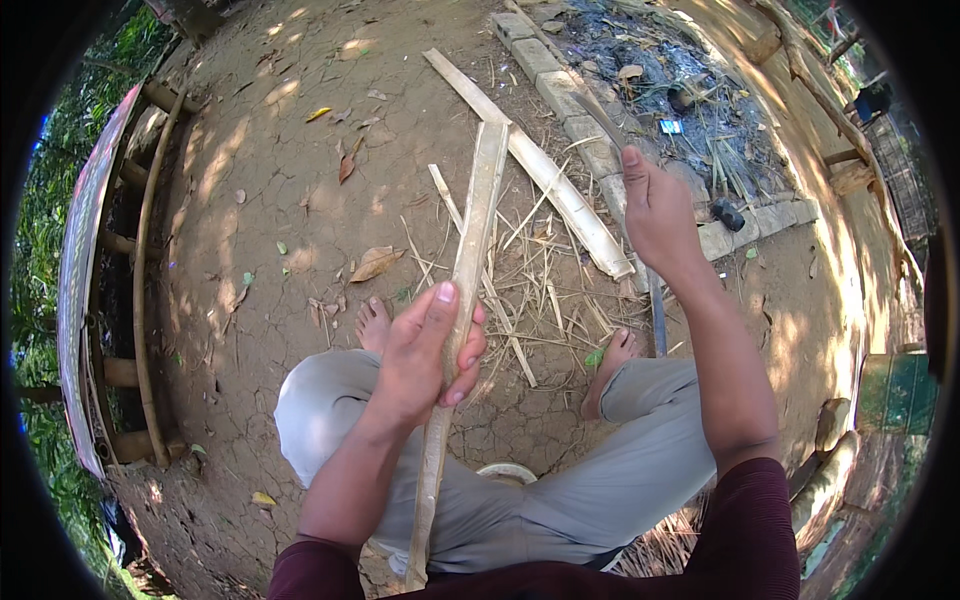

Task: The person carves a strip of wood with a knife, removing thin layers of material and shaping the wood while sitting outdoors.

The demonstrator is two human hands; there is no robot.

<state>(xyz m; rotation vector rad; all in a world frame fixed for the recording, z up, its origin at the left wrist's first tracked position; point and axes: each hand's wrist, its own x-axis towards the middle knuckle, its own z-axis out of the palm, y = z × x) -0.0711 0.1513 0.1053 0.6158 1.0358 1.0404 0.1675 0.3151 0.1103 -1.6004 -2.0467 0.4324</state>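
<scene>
My left hand (425, 350) is wrapped around a long split bamboo strip (482, 205), the thumb lying along its face. The strip stands up from my lap, its lower end near my body and its upper end pointing away. Raised at the right, my right hand (662, 215) is closed on a knife whose narrow blade (600, 120) points up and left, apart from the bamboo. My fingers hide its handle. Below that wrist shows another dark, narrow metal piece (657, 315); whether it belongs to the knife I cannot tell.
Beyond the strip, a wider split bamboo piece (560, 185) lies on cracked earth among thin shavings (540, 270). Grey blocks (535, 62) edge an ashy fire pit (640, 50) at far right, with a black object (727, 214) on them. A bamboo-framed structure (150, 270) stands left.
</scene>
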